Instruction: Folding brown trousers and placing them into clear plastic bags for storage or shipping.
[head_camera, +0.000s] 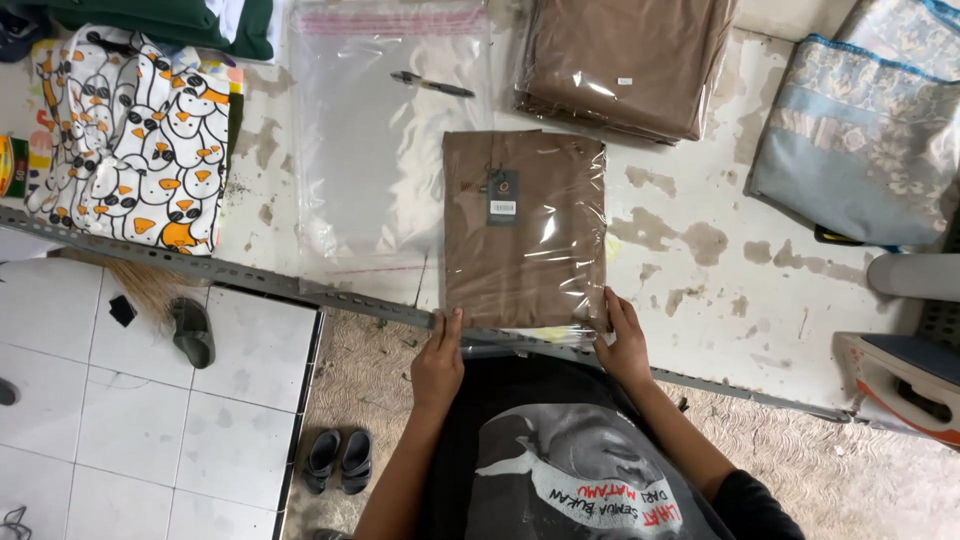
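Two hands (437, 362) (625, 345) — one brown bagged cloth (523, 230), one brown stack (625, 60) at 12 o'clock, one pen (432, 84), three sandals (192, 332) (322, 460) (355, 460).

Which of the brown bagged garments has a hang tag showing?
The single brown garment held at its near corners by both hands, left hand and right hand. The brown stack behind shows none.
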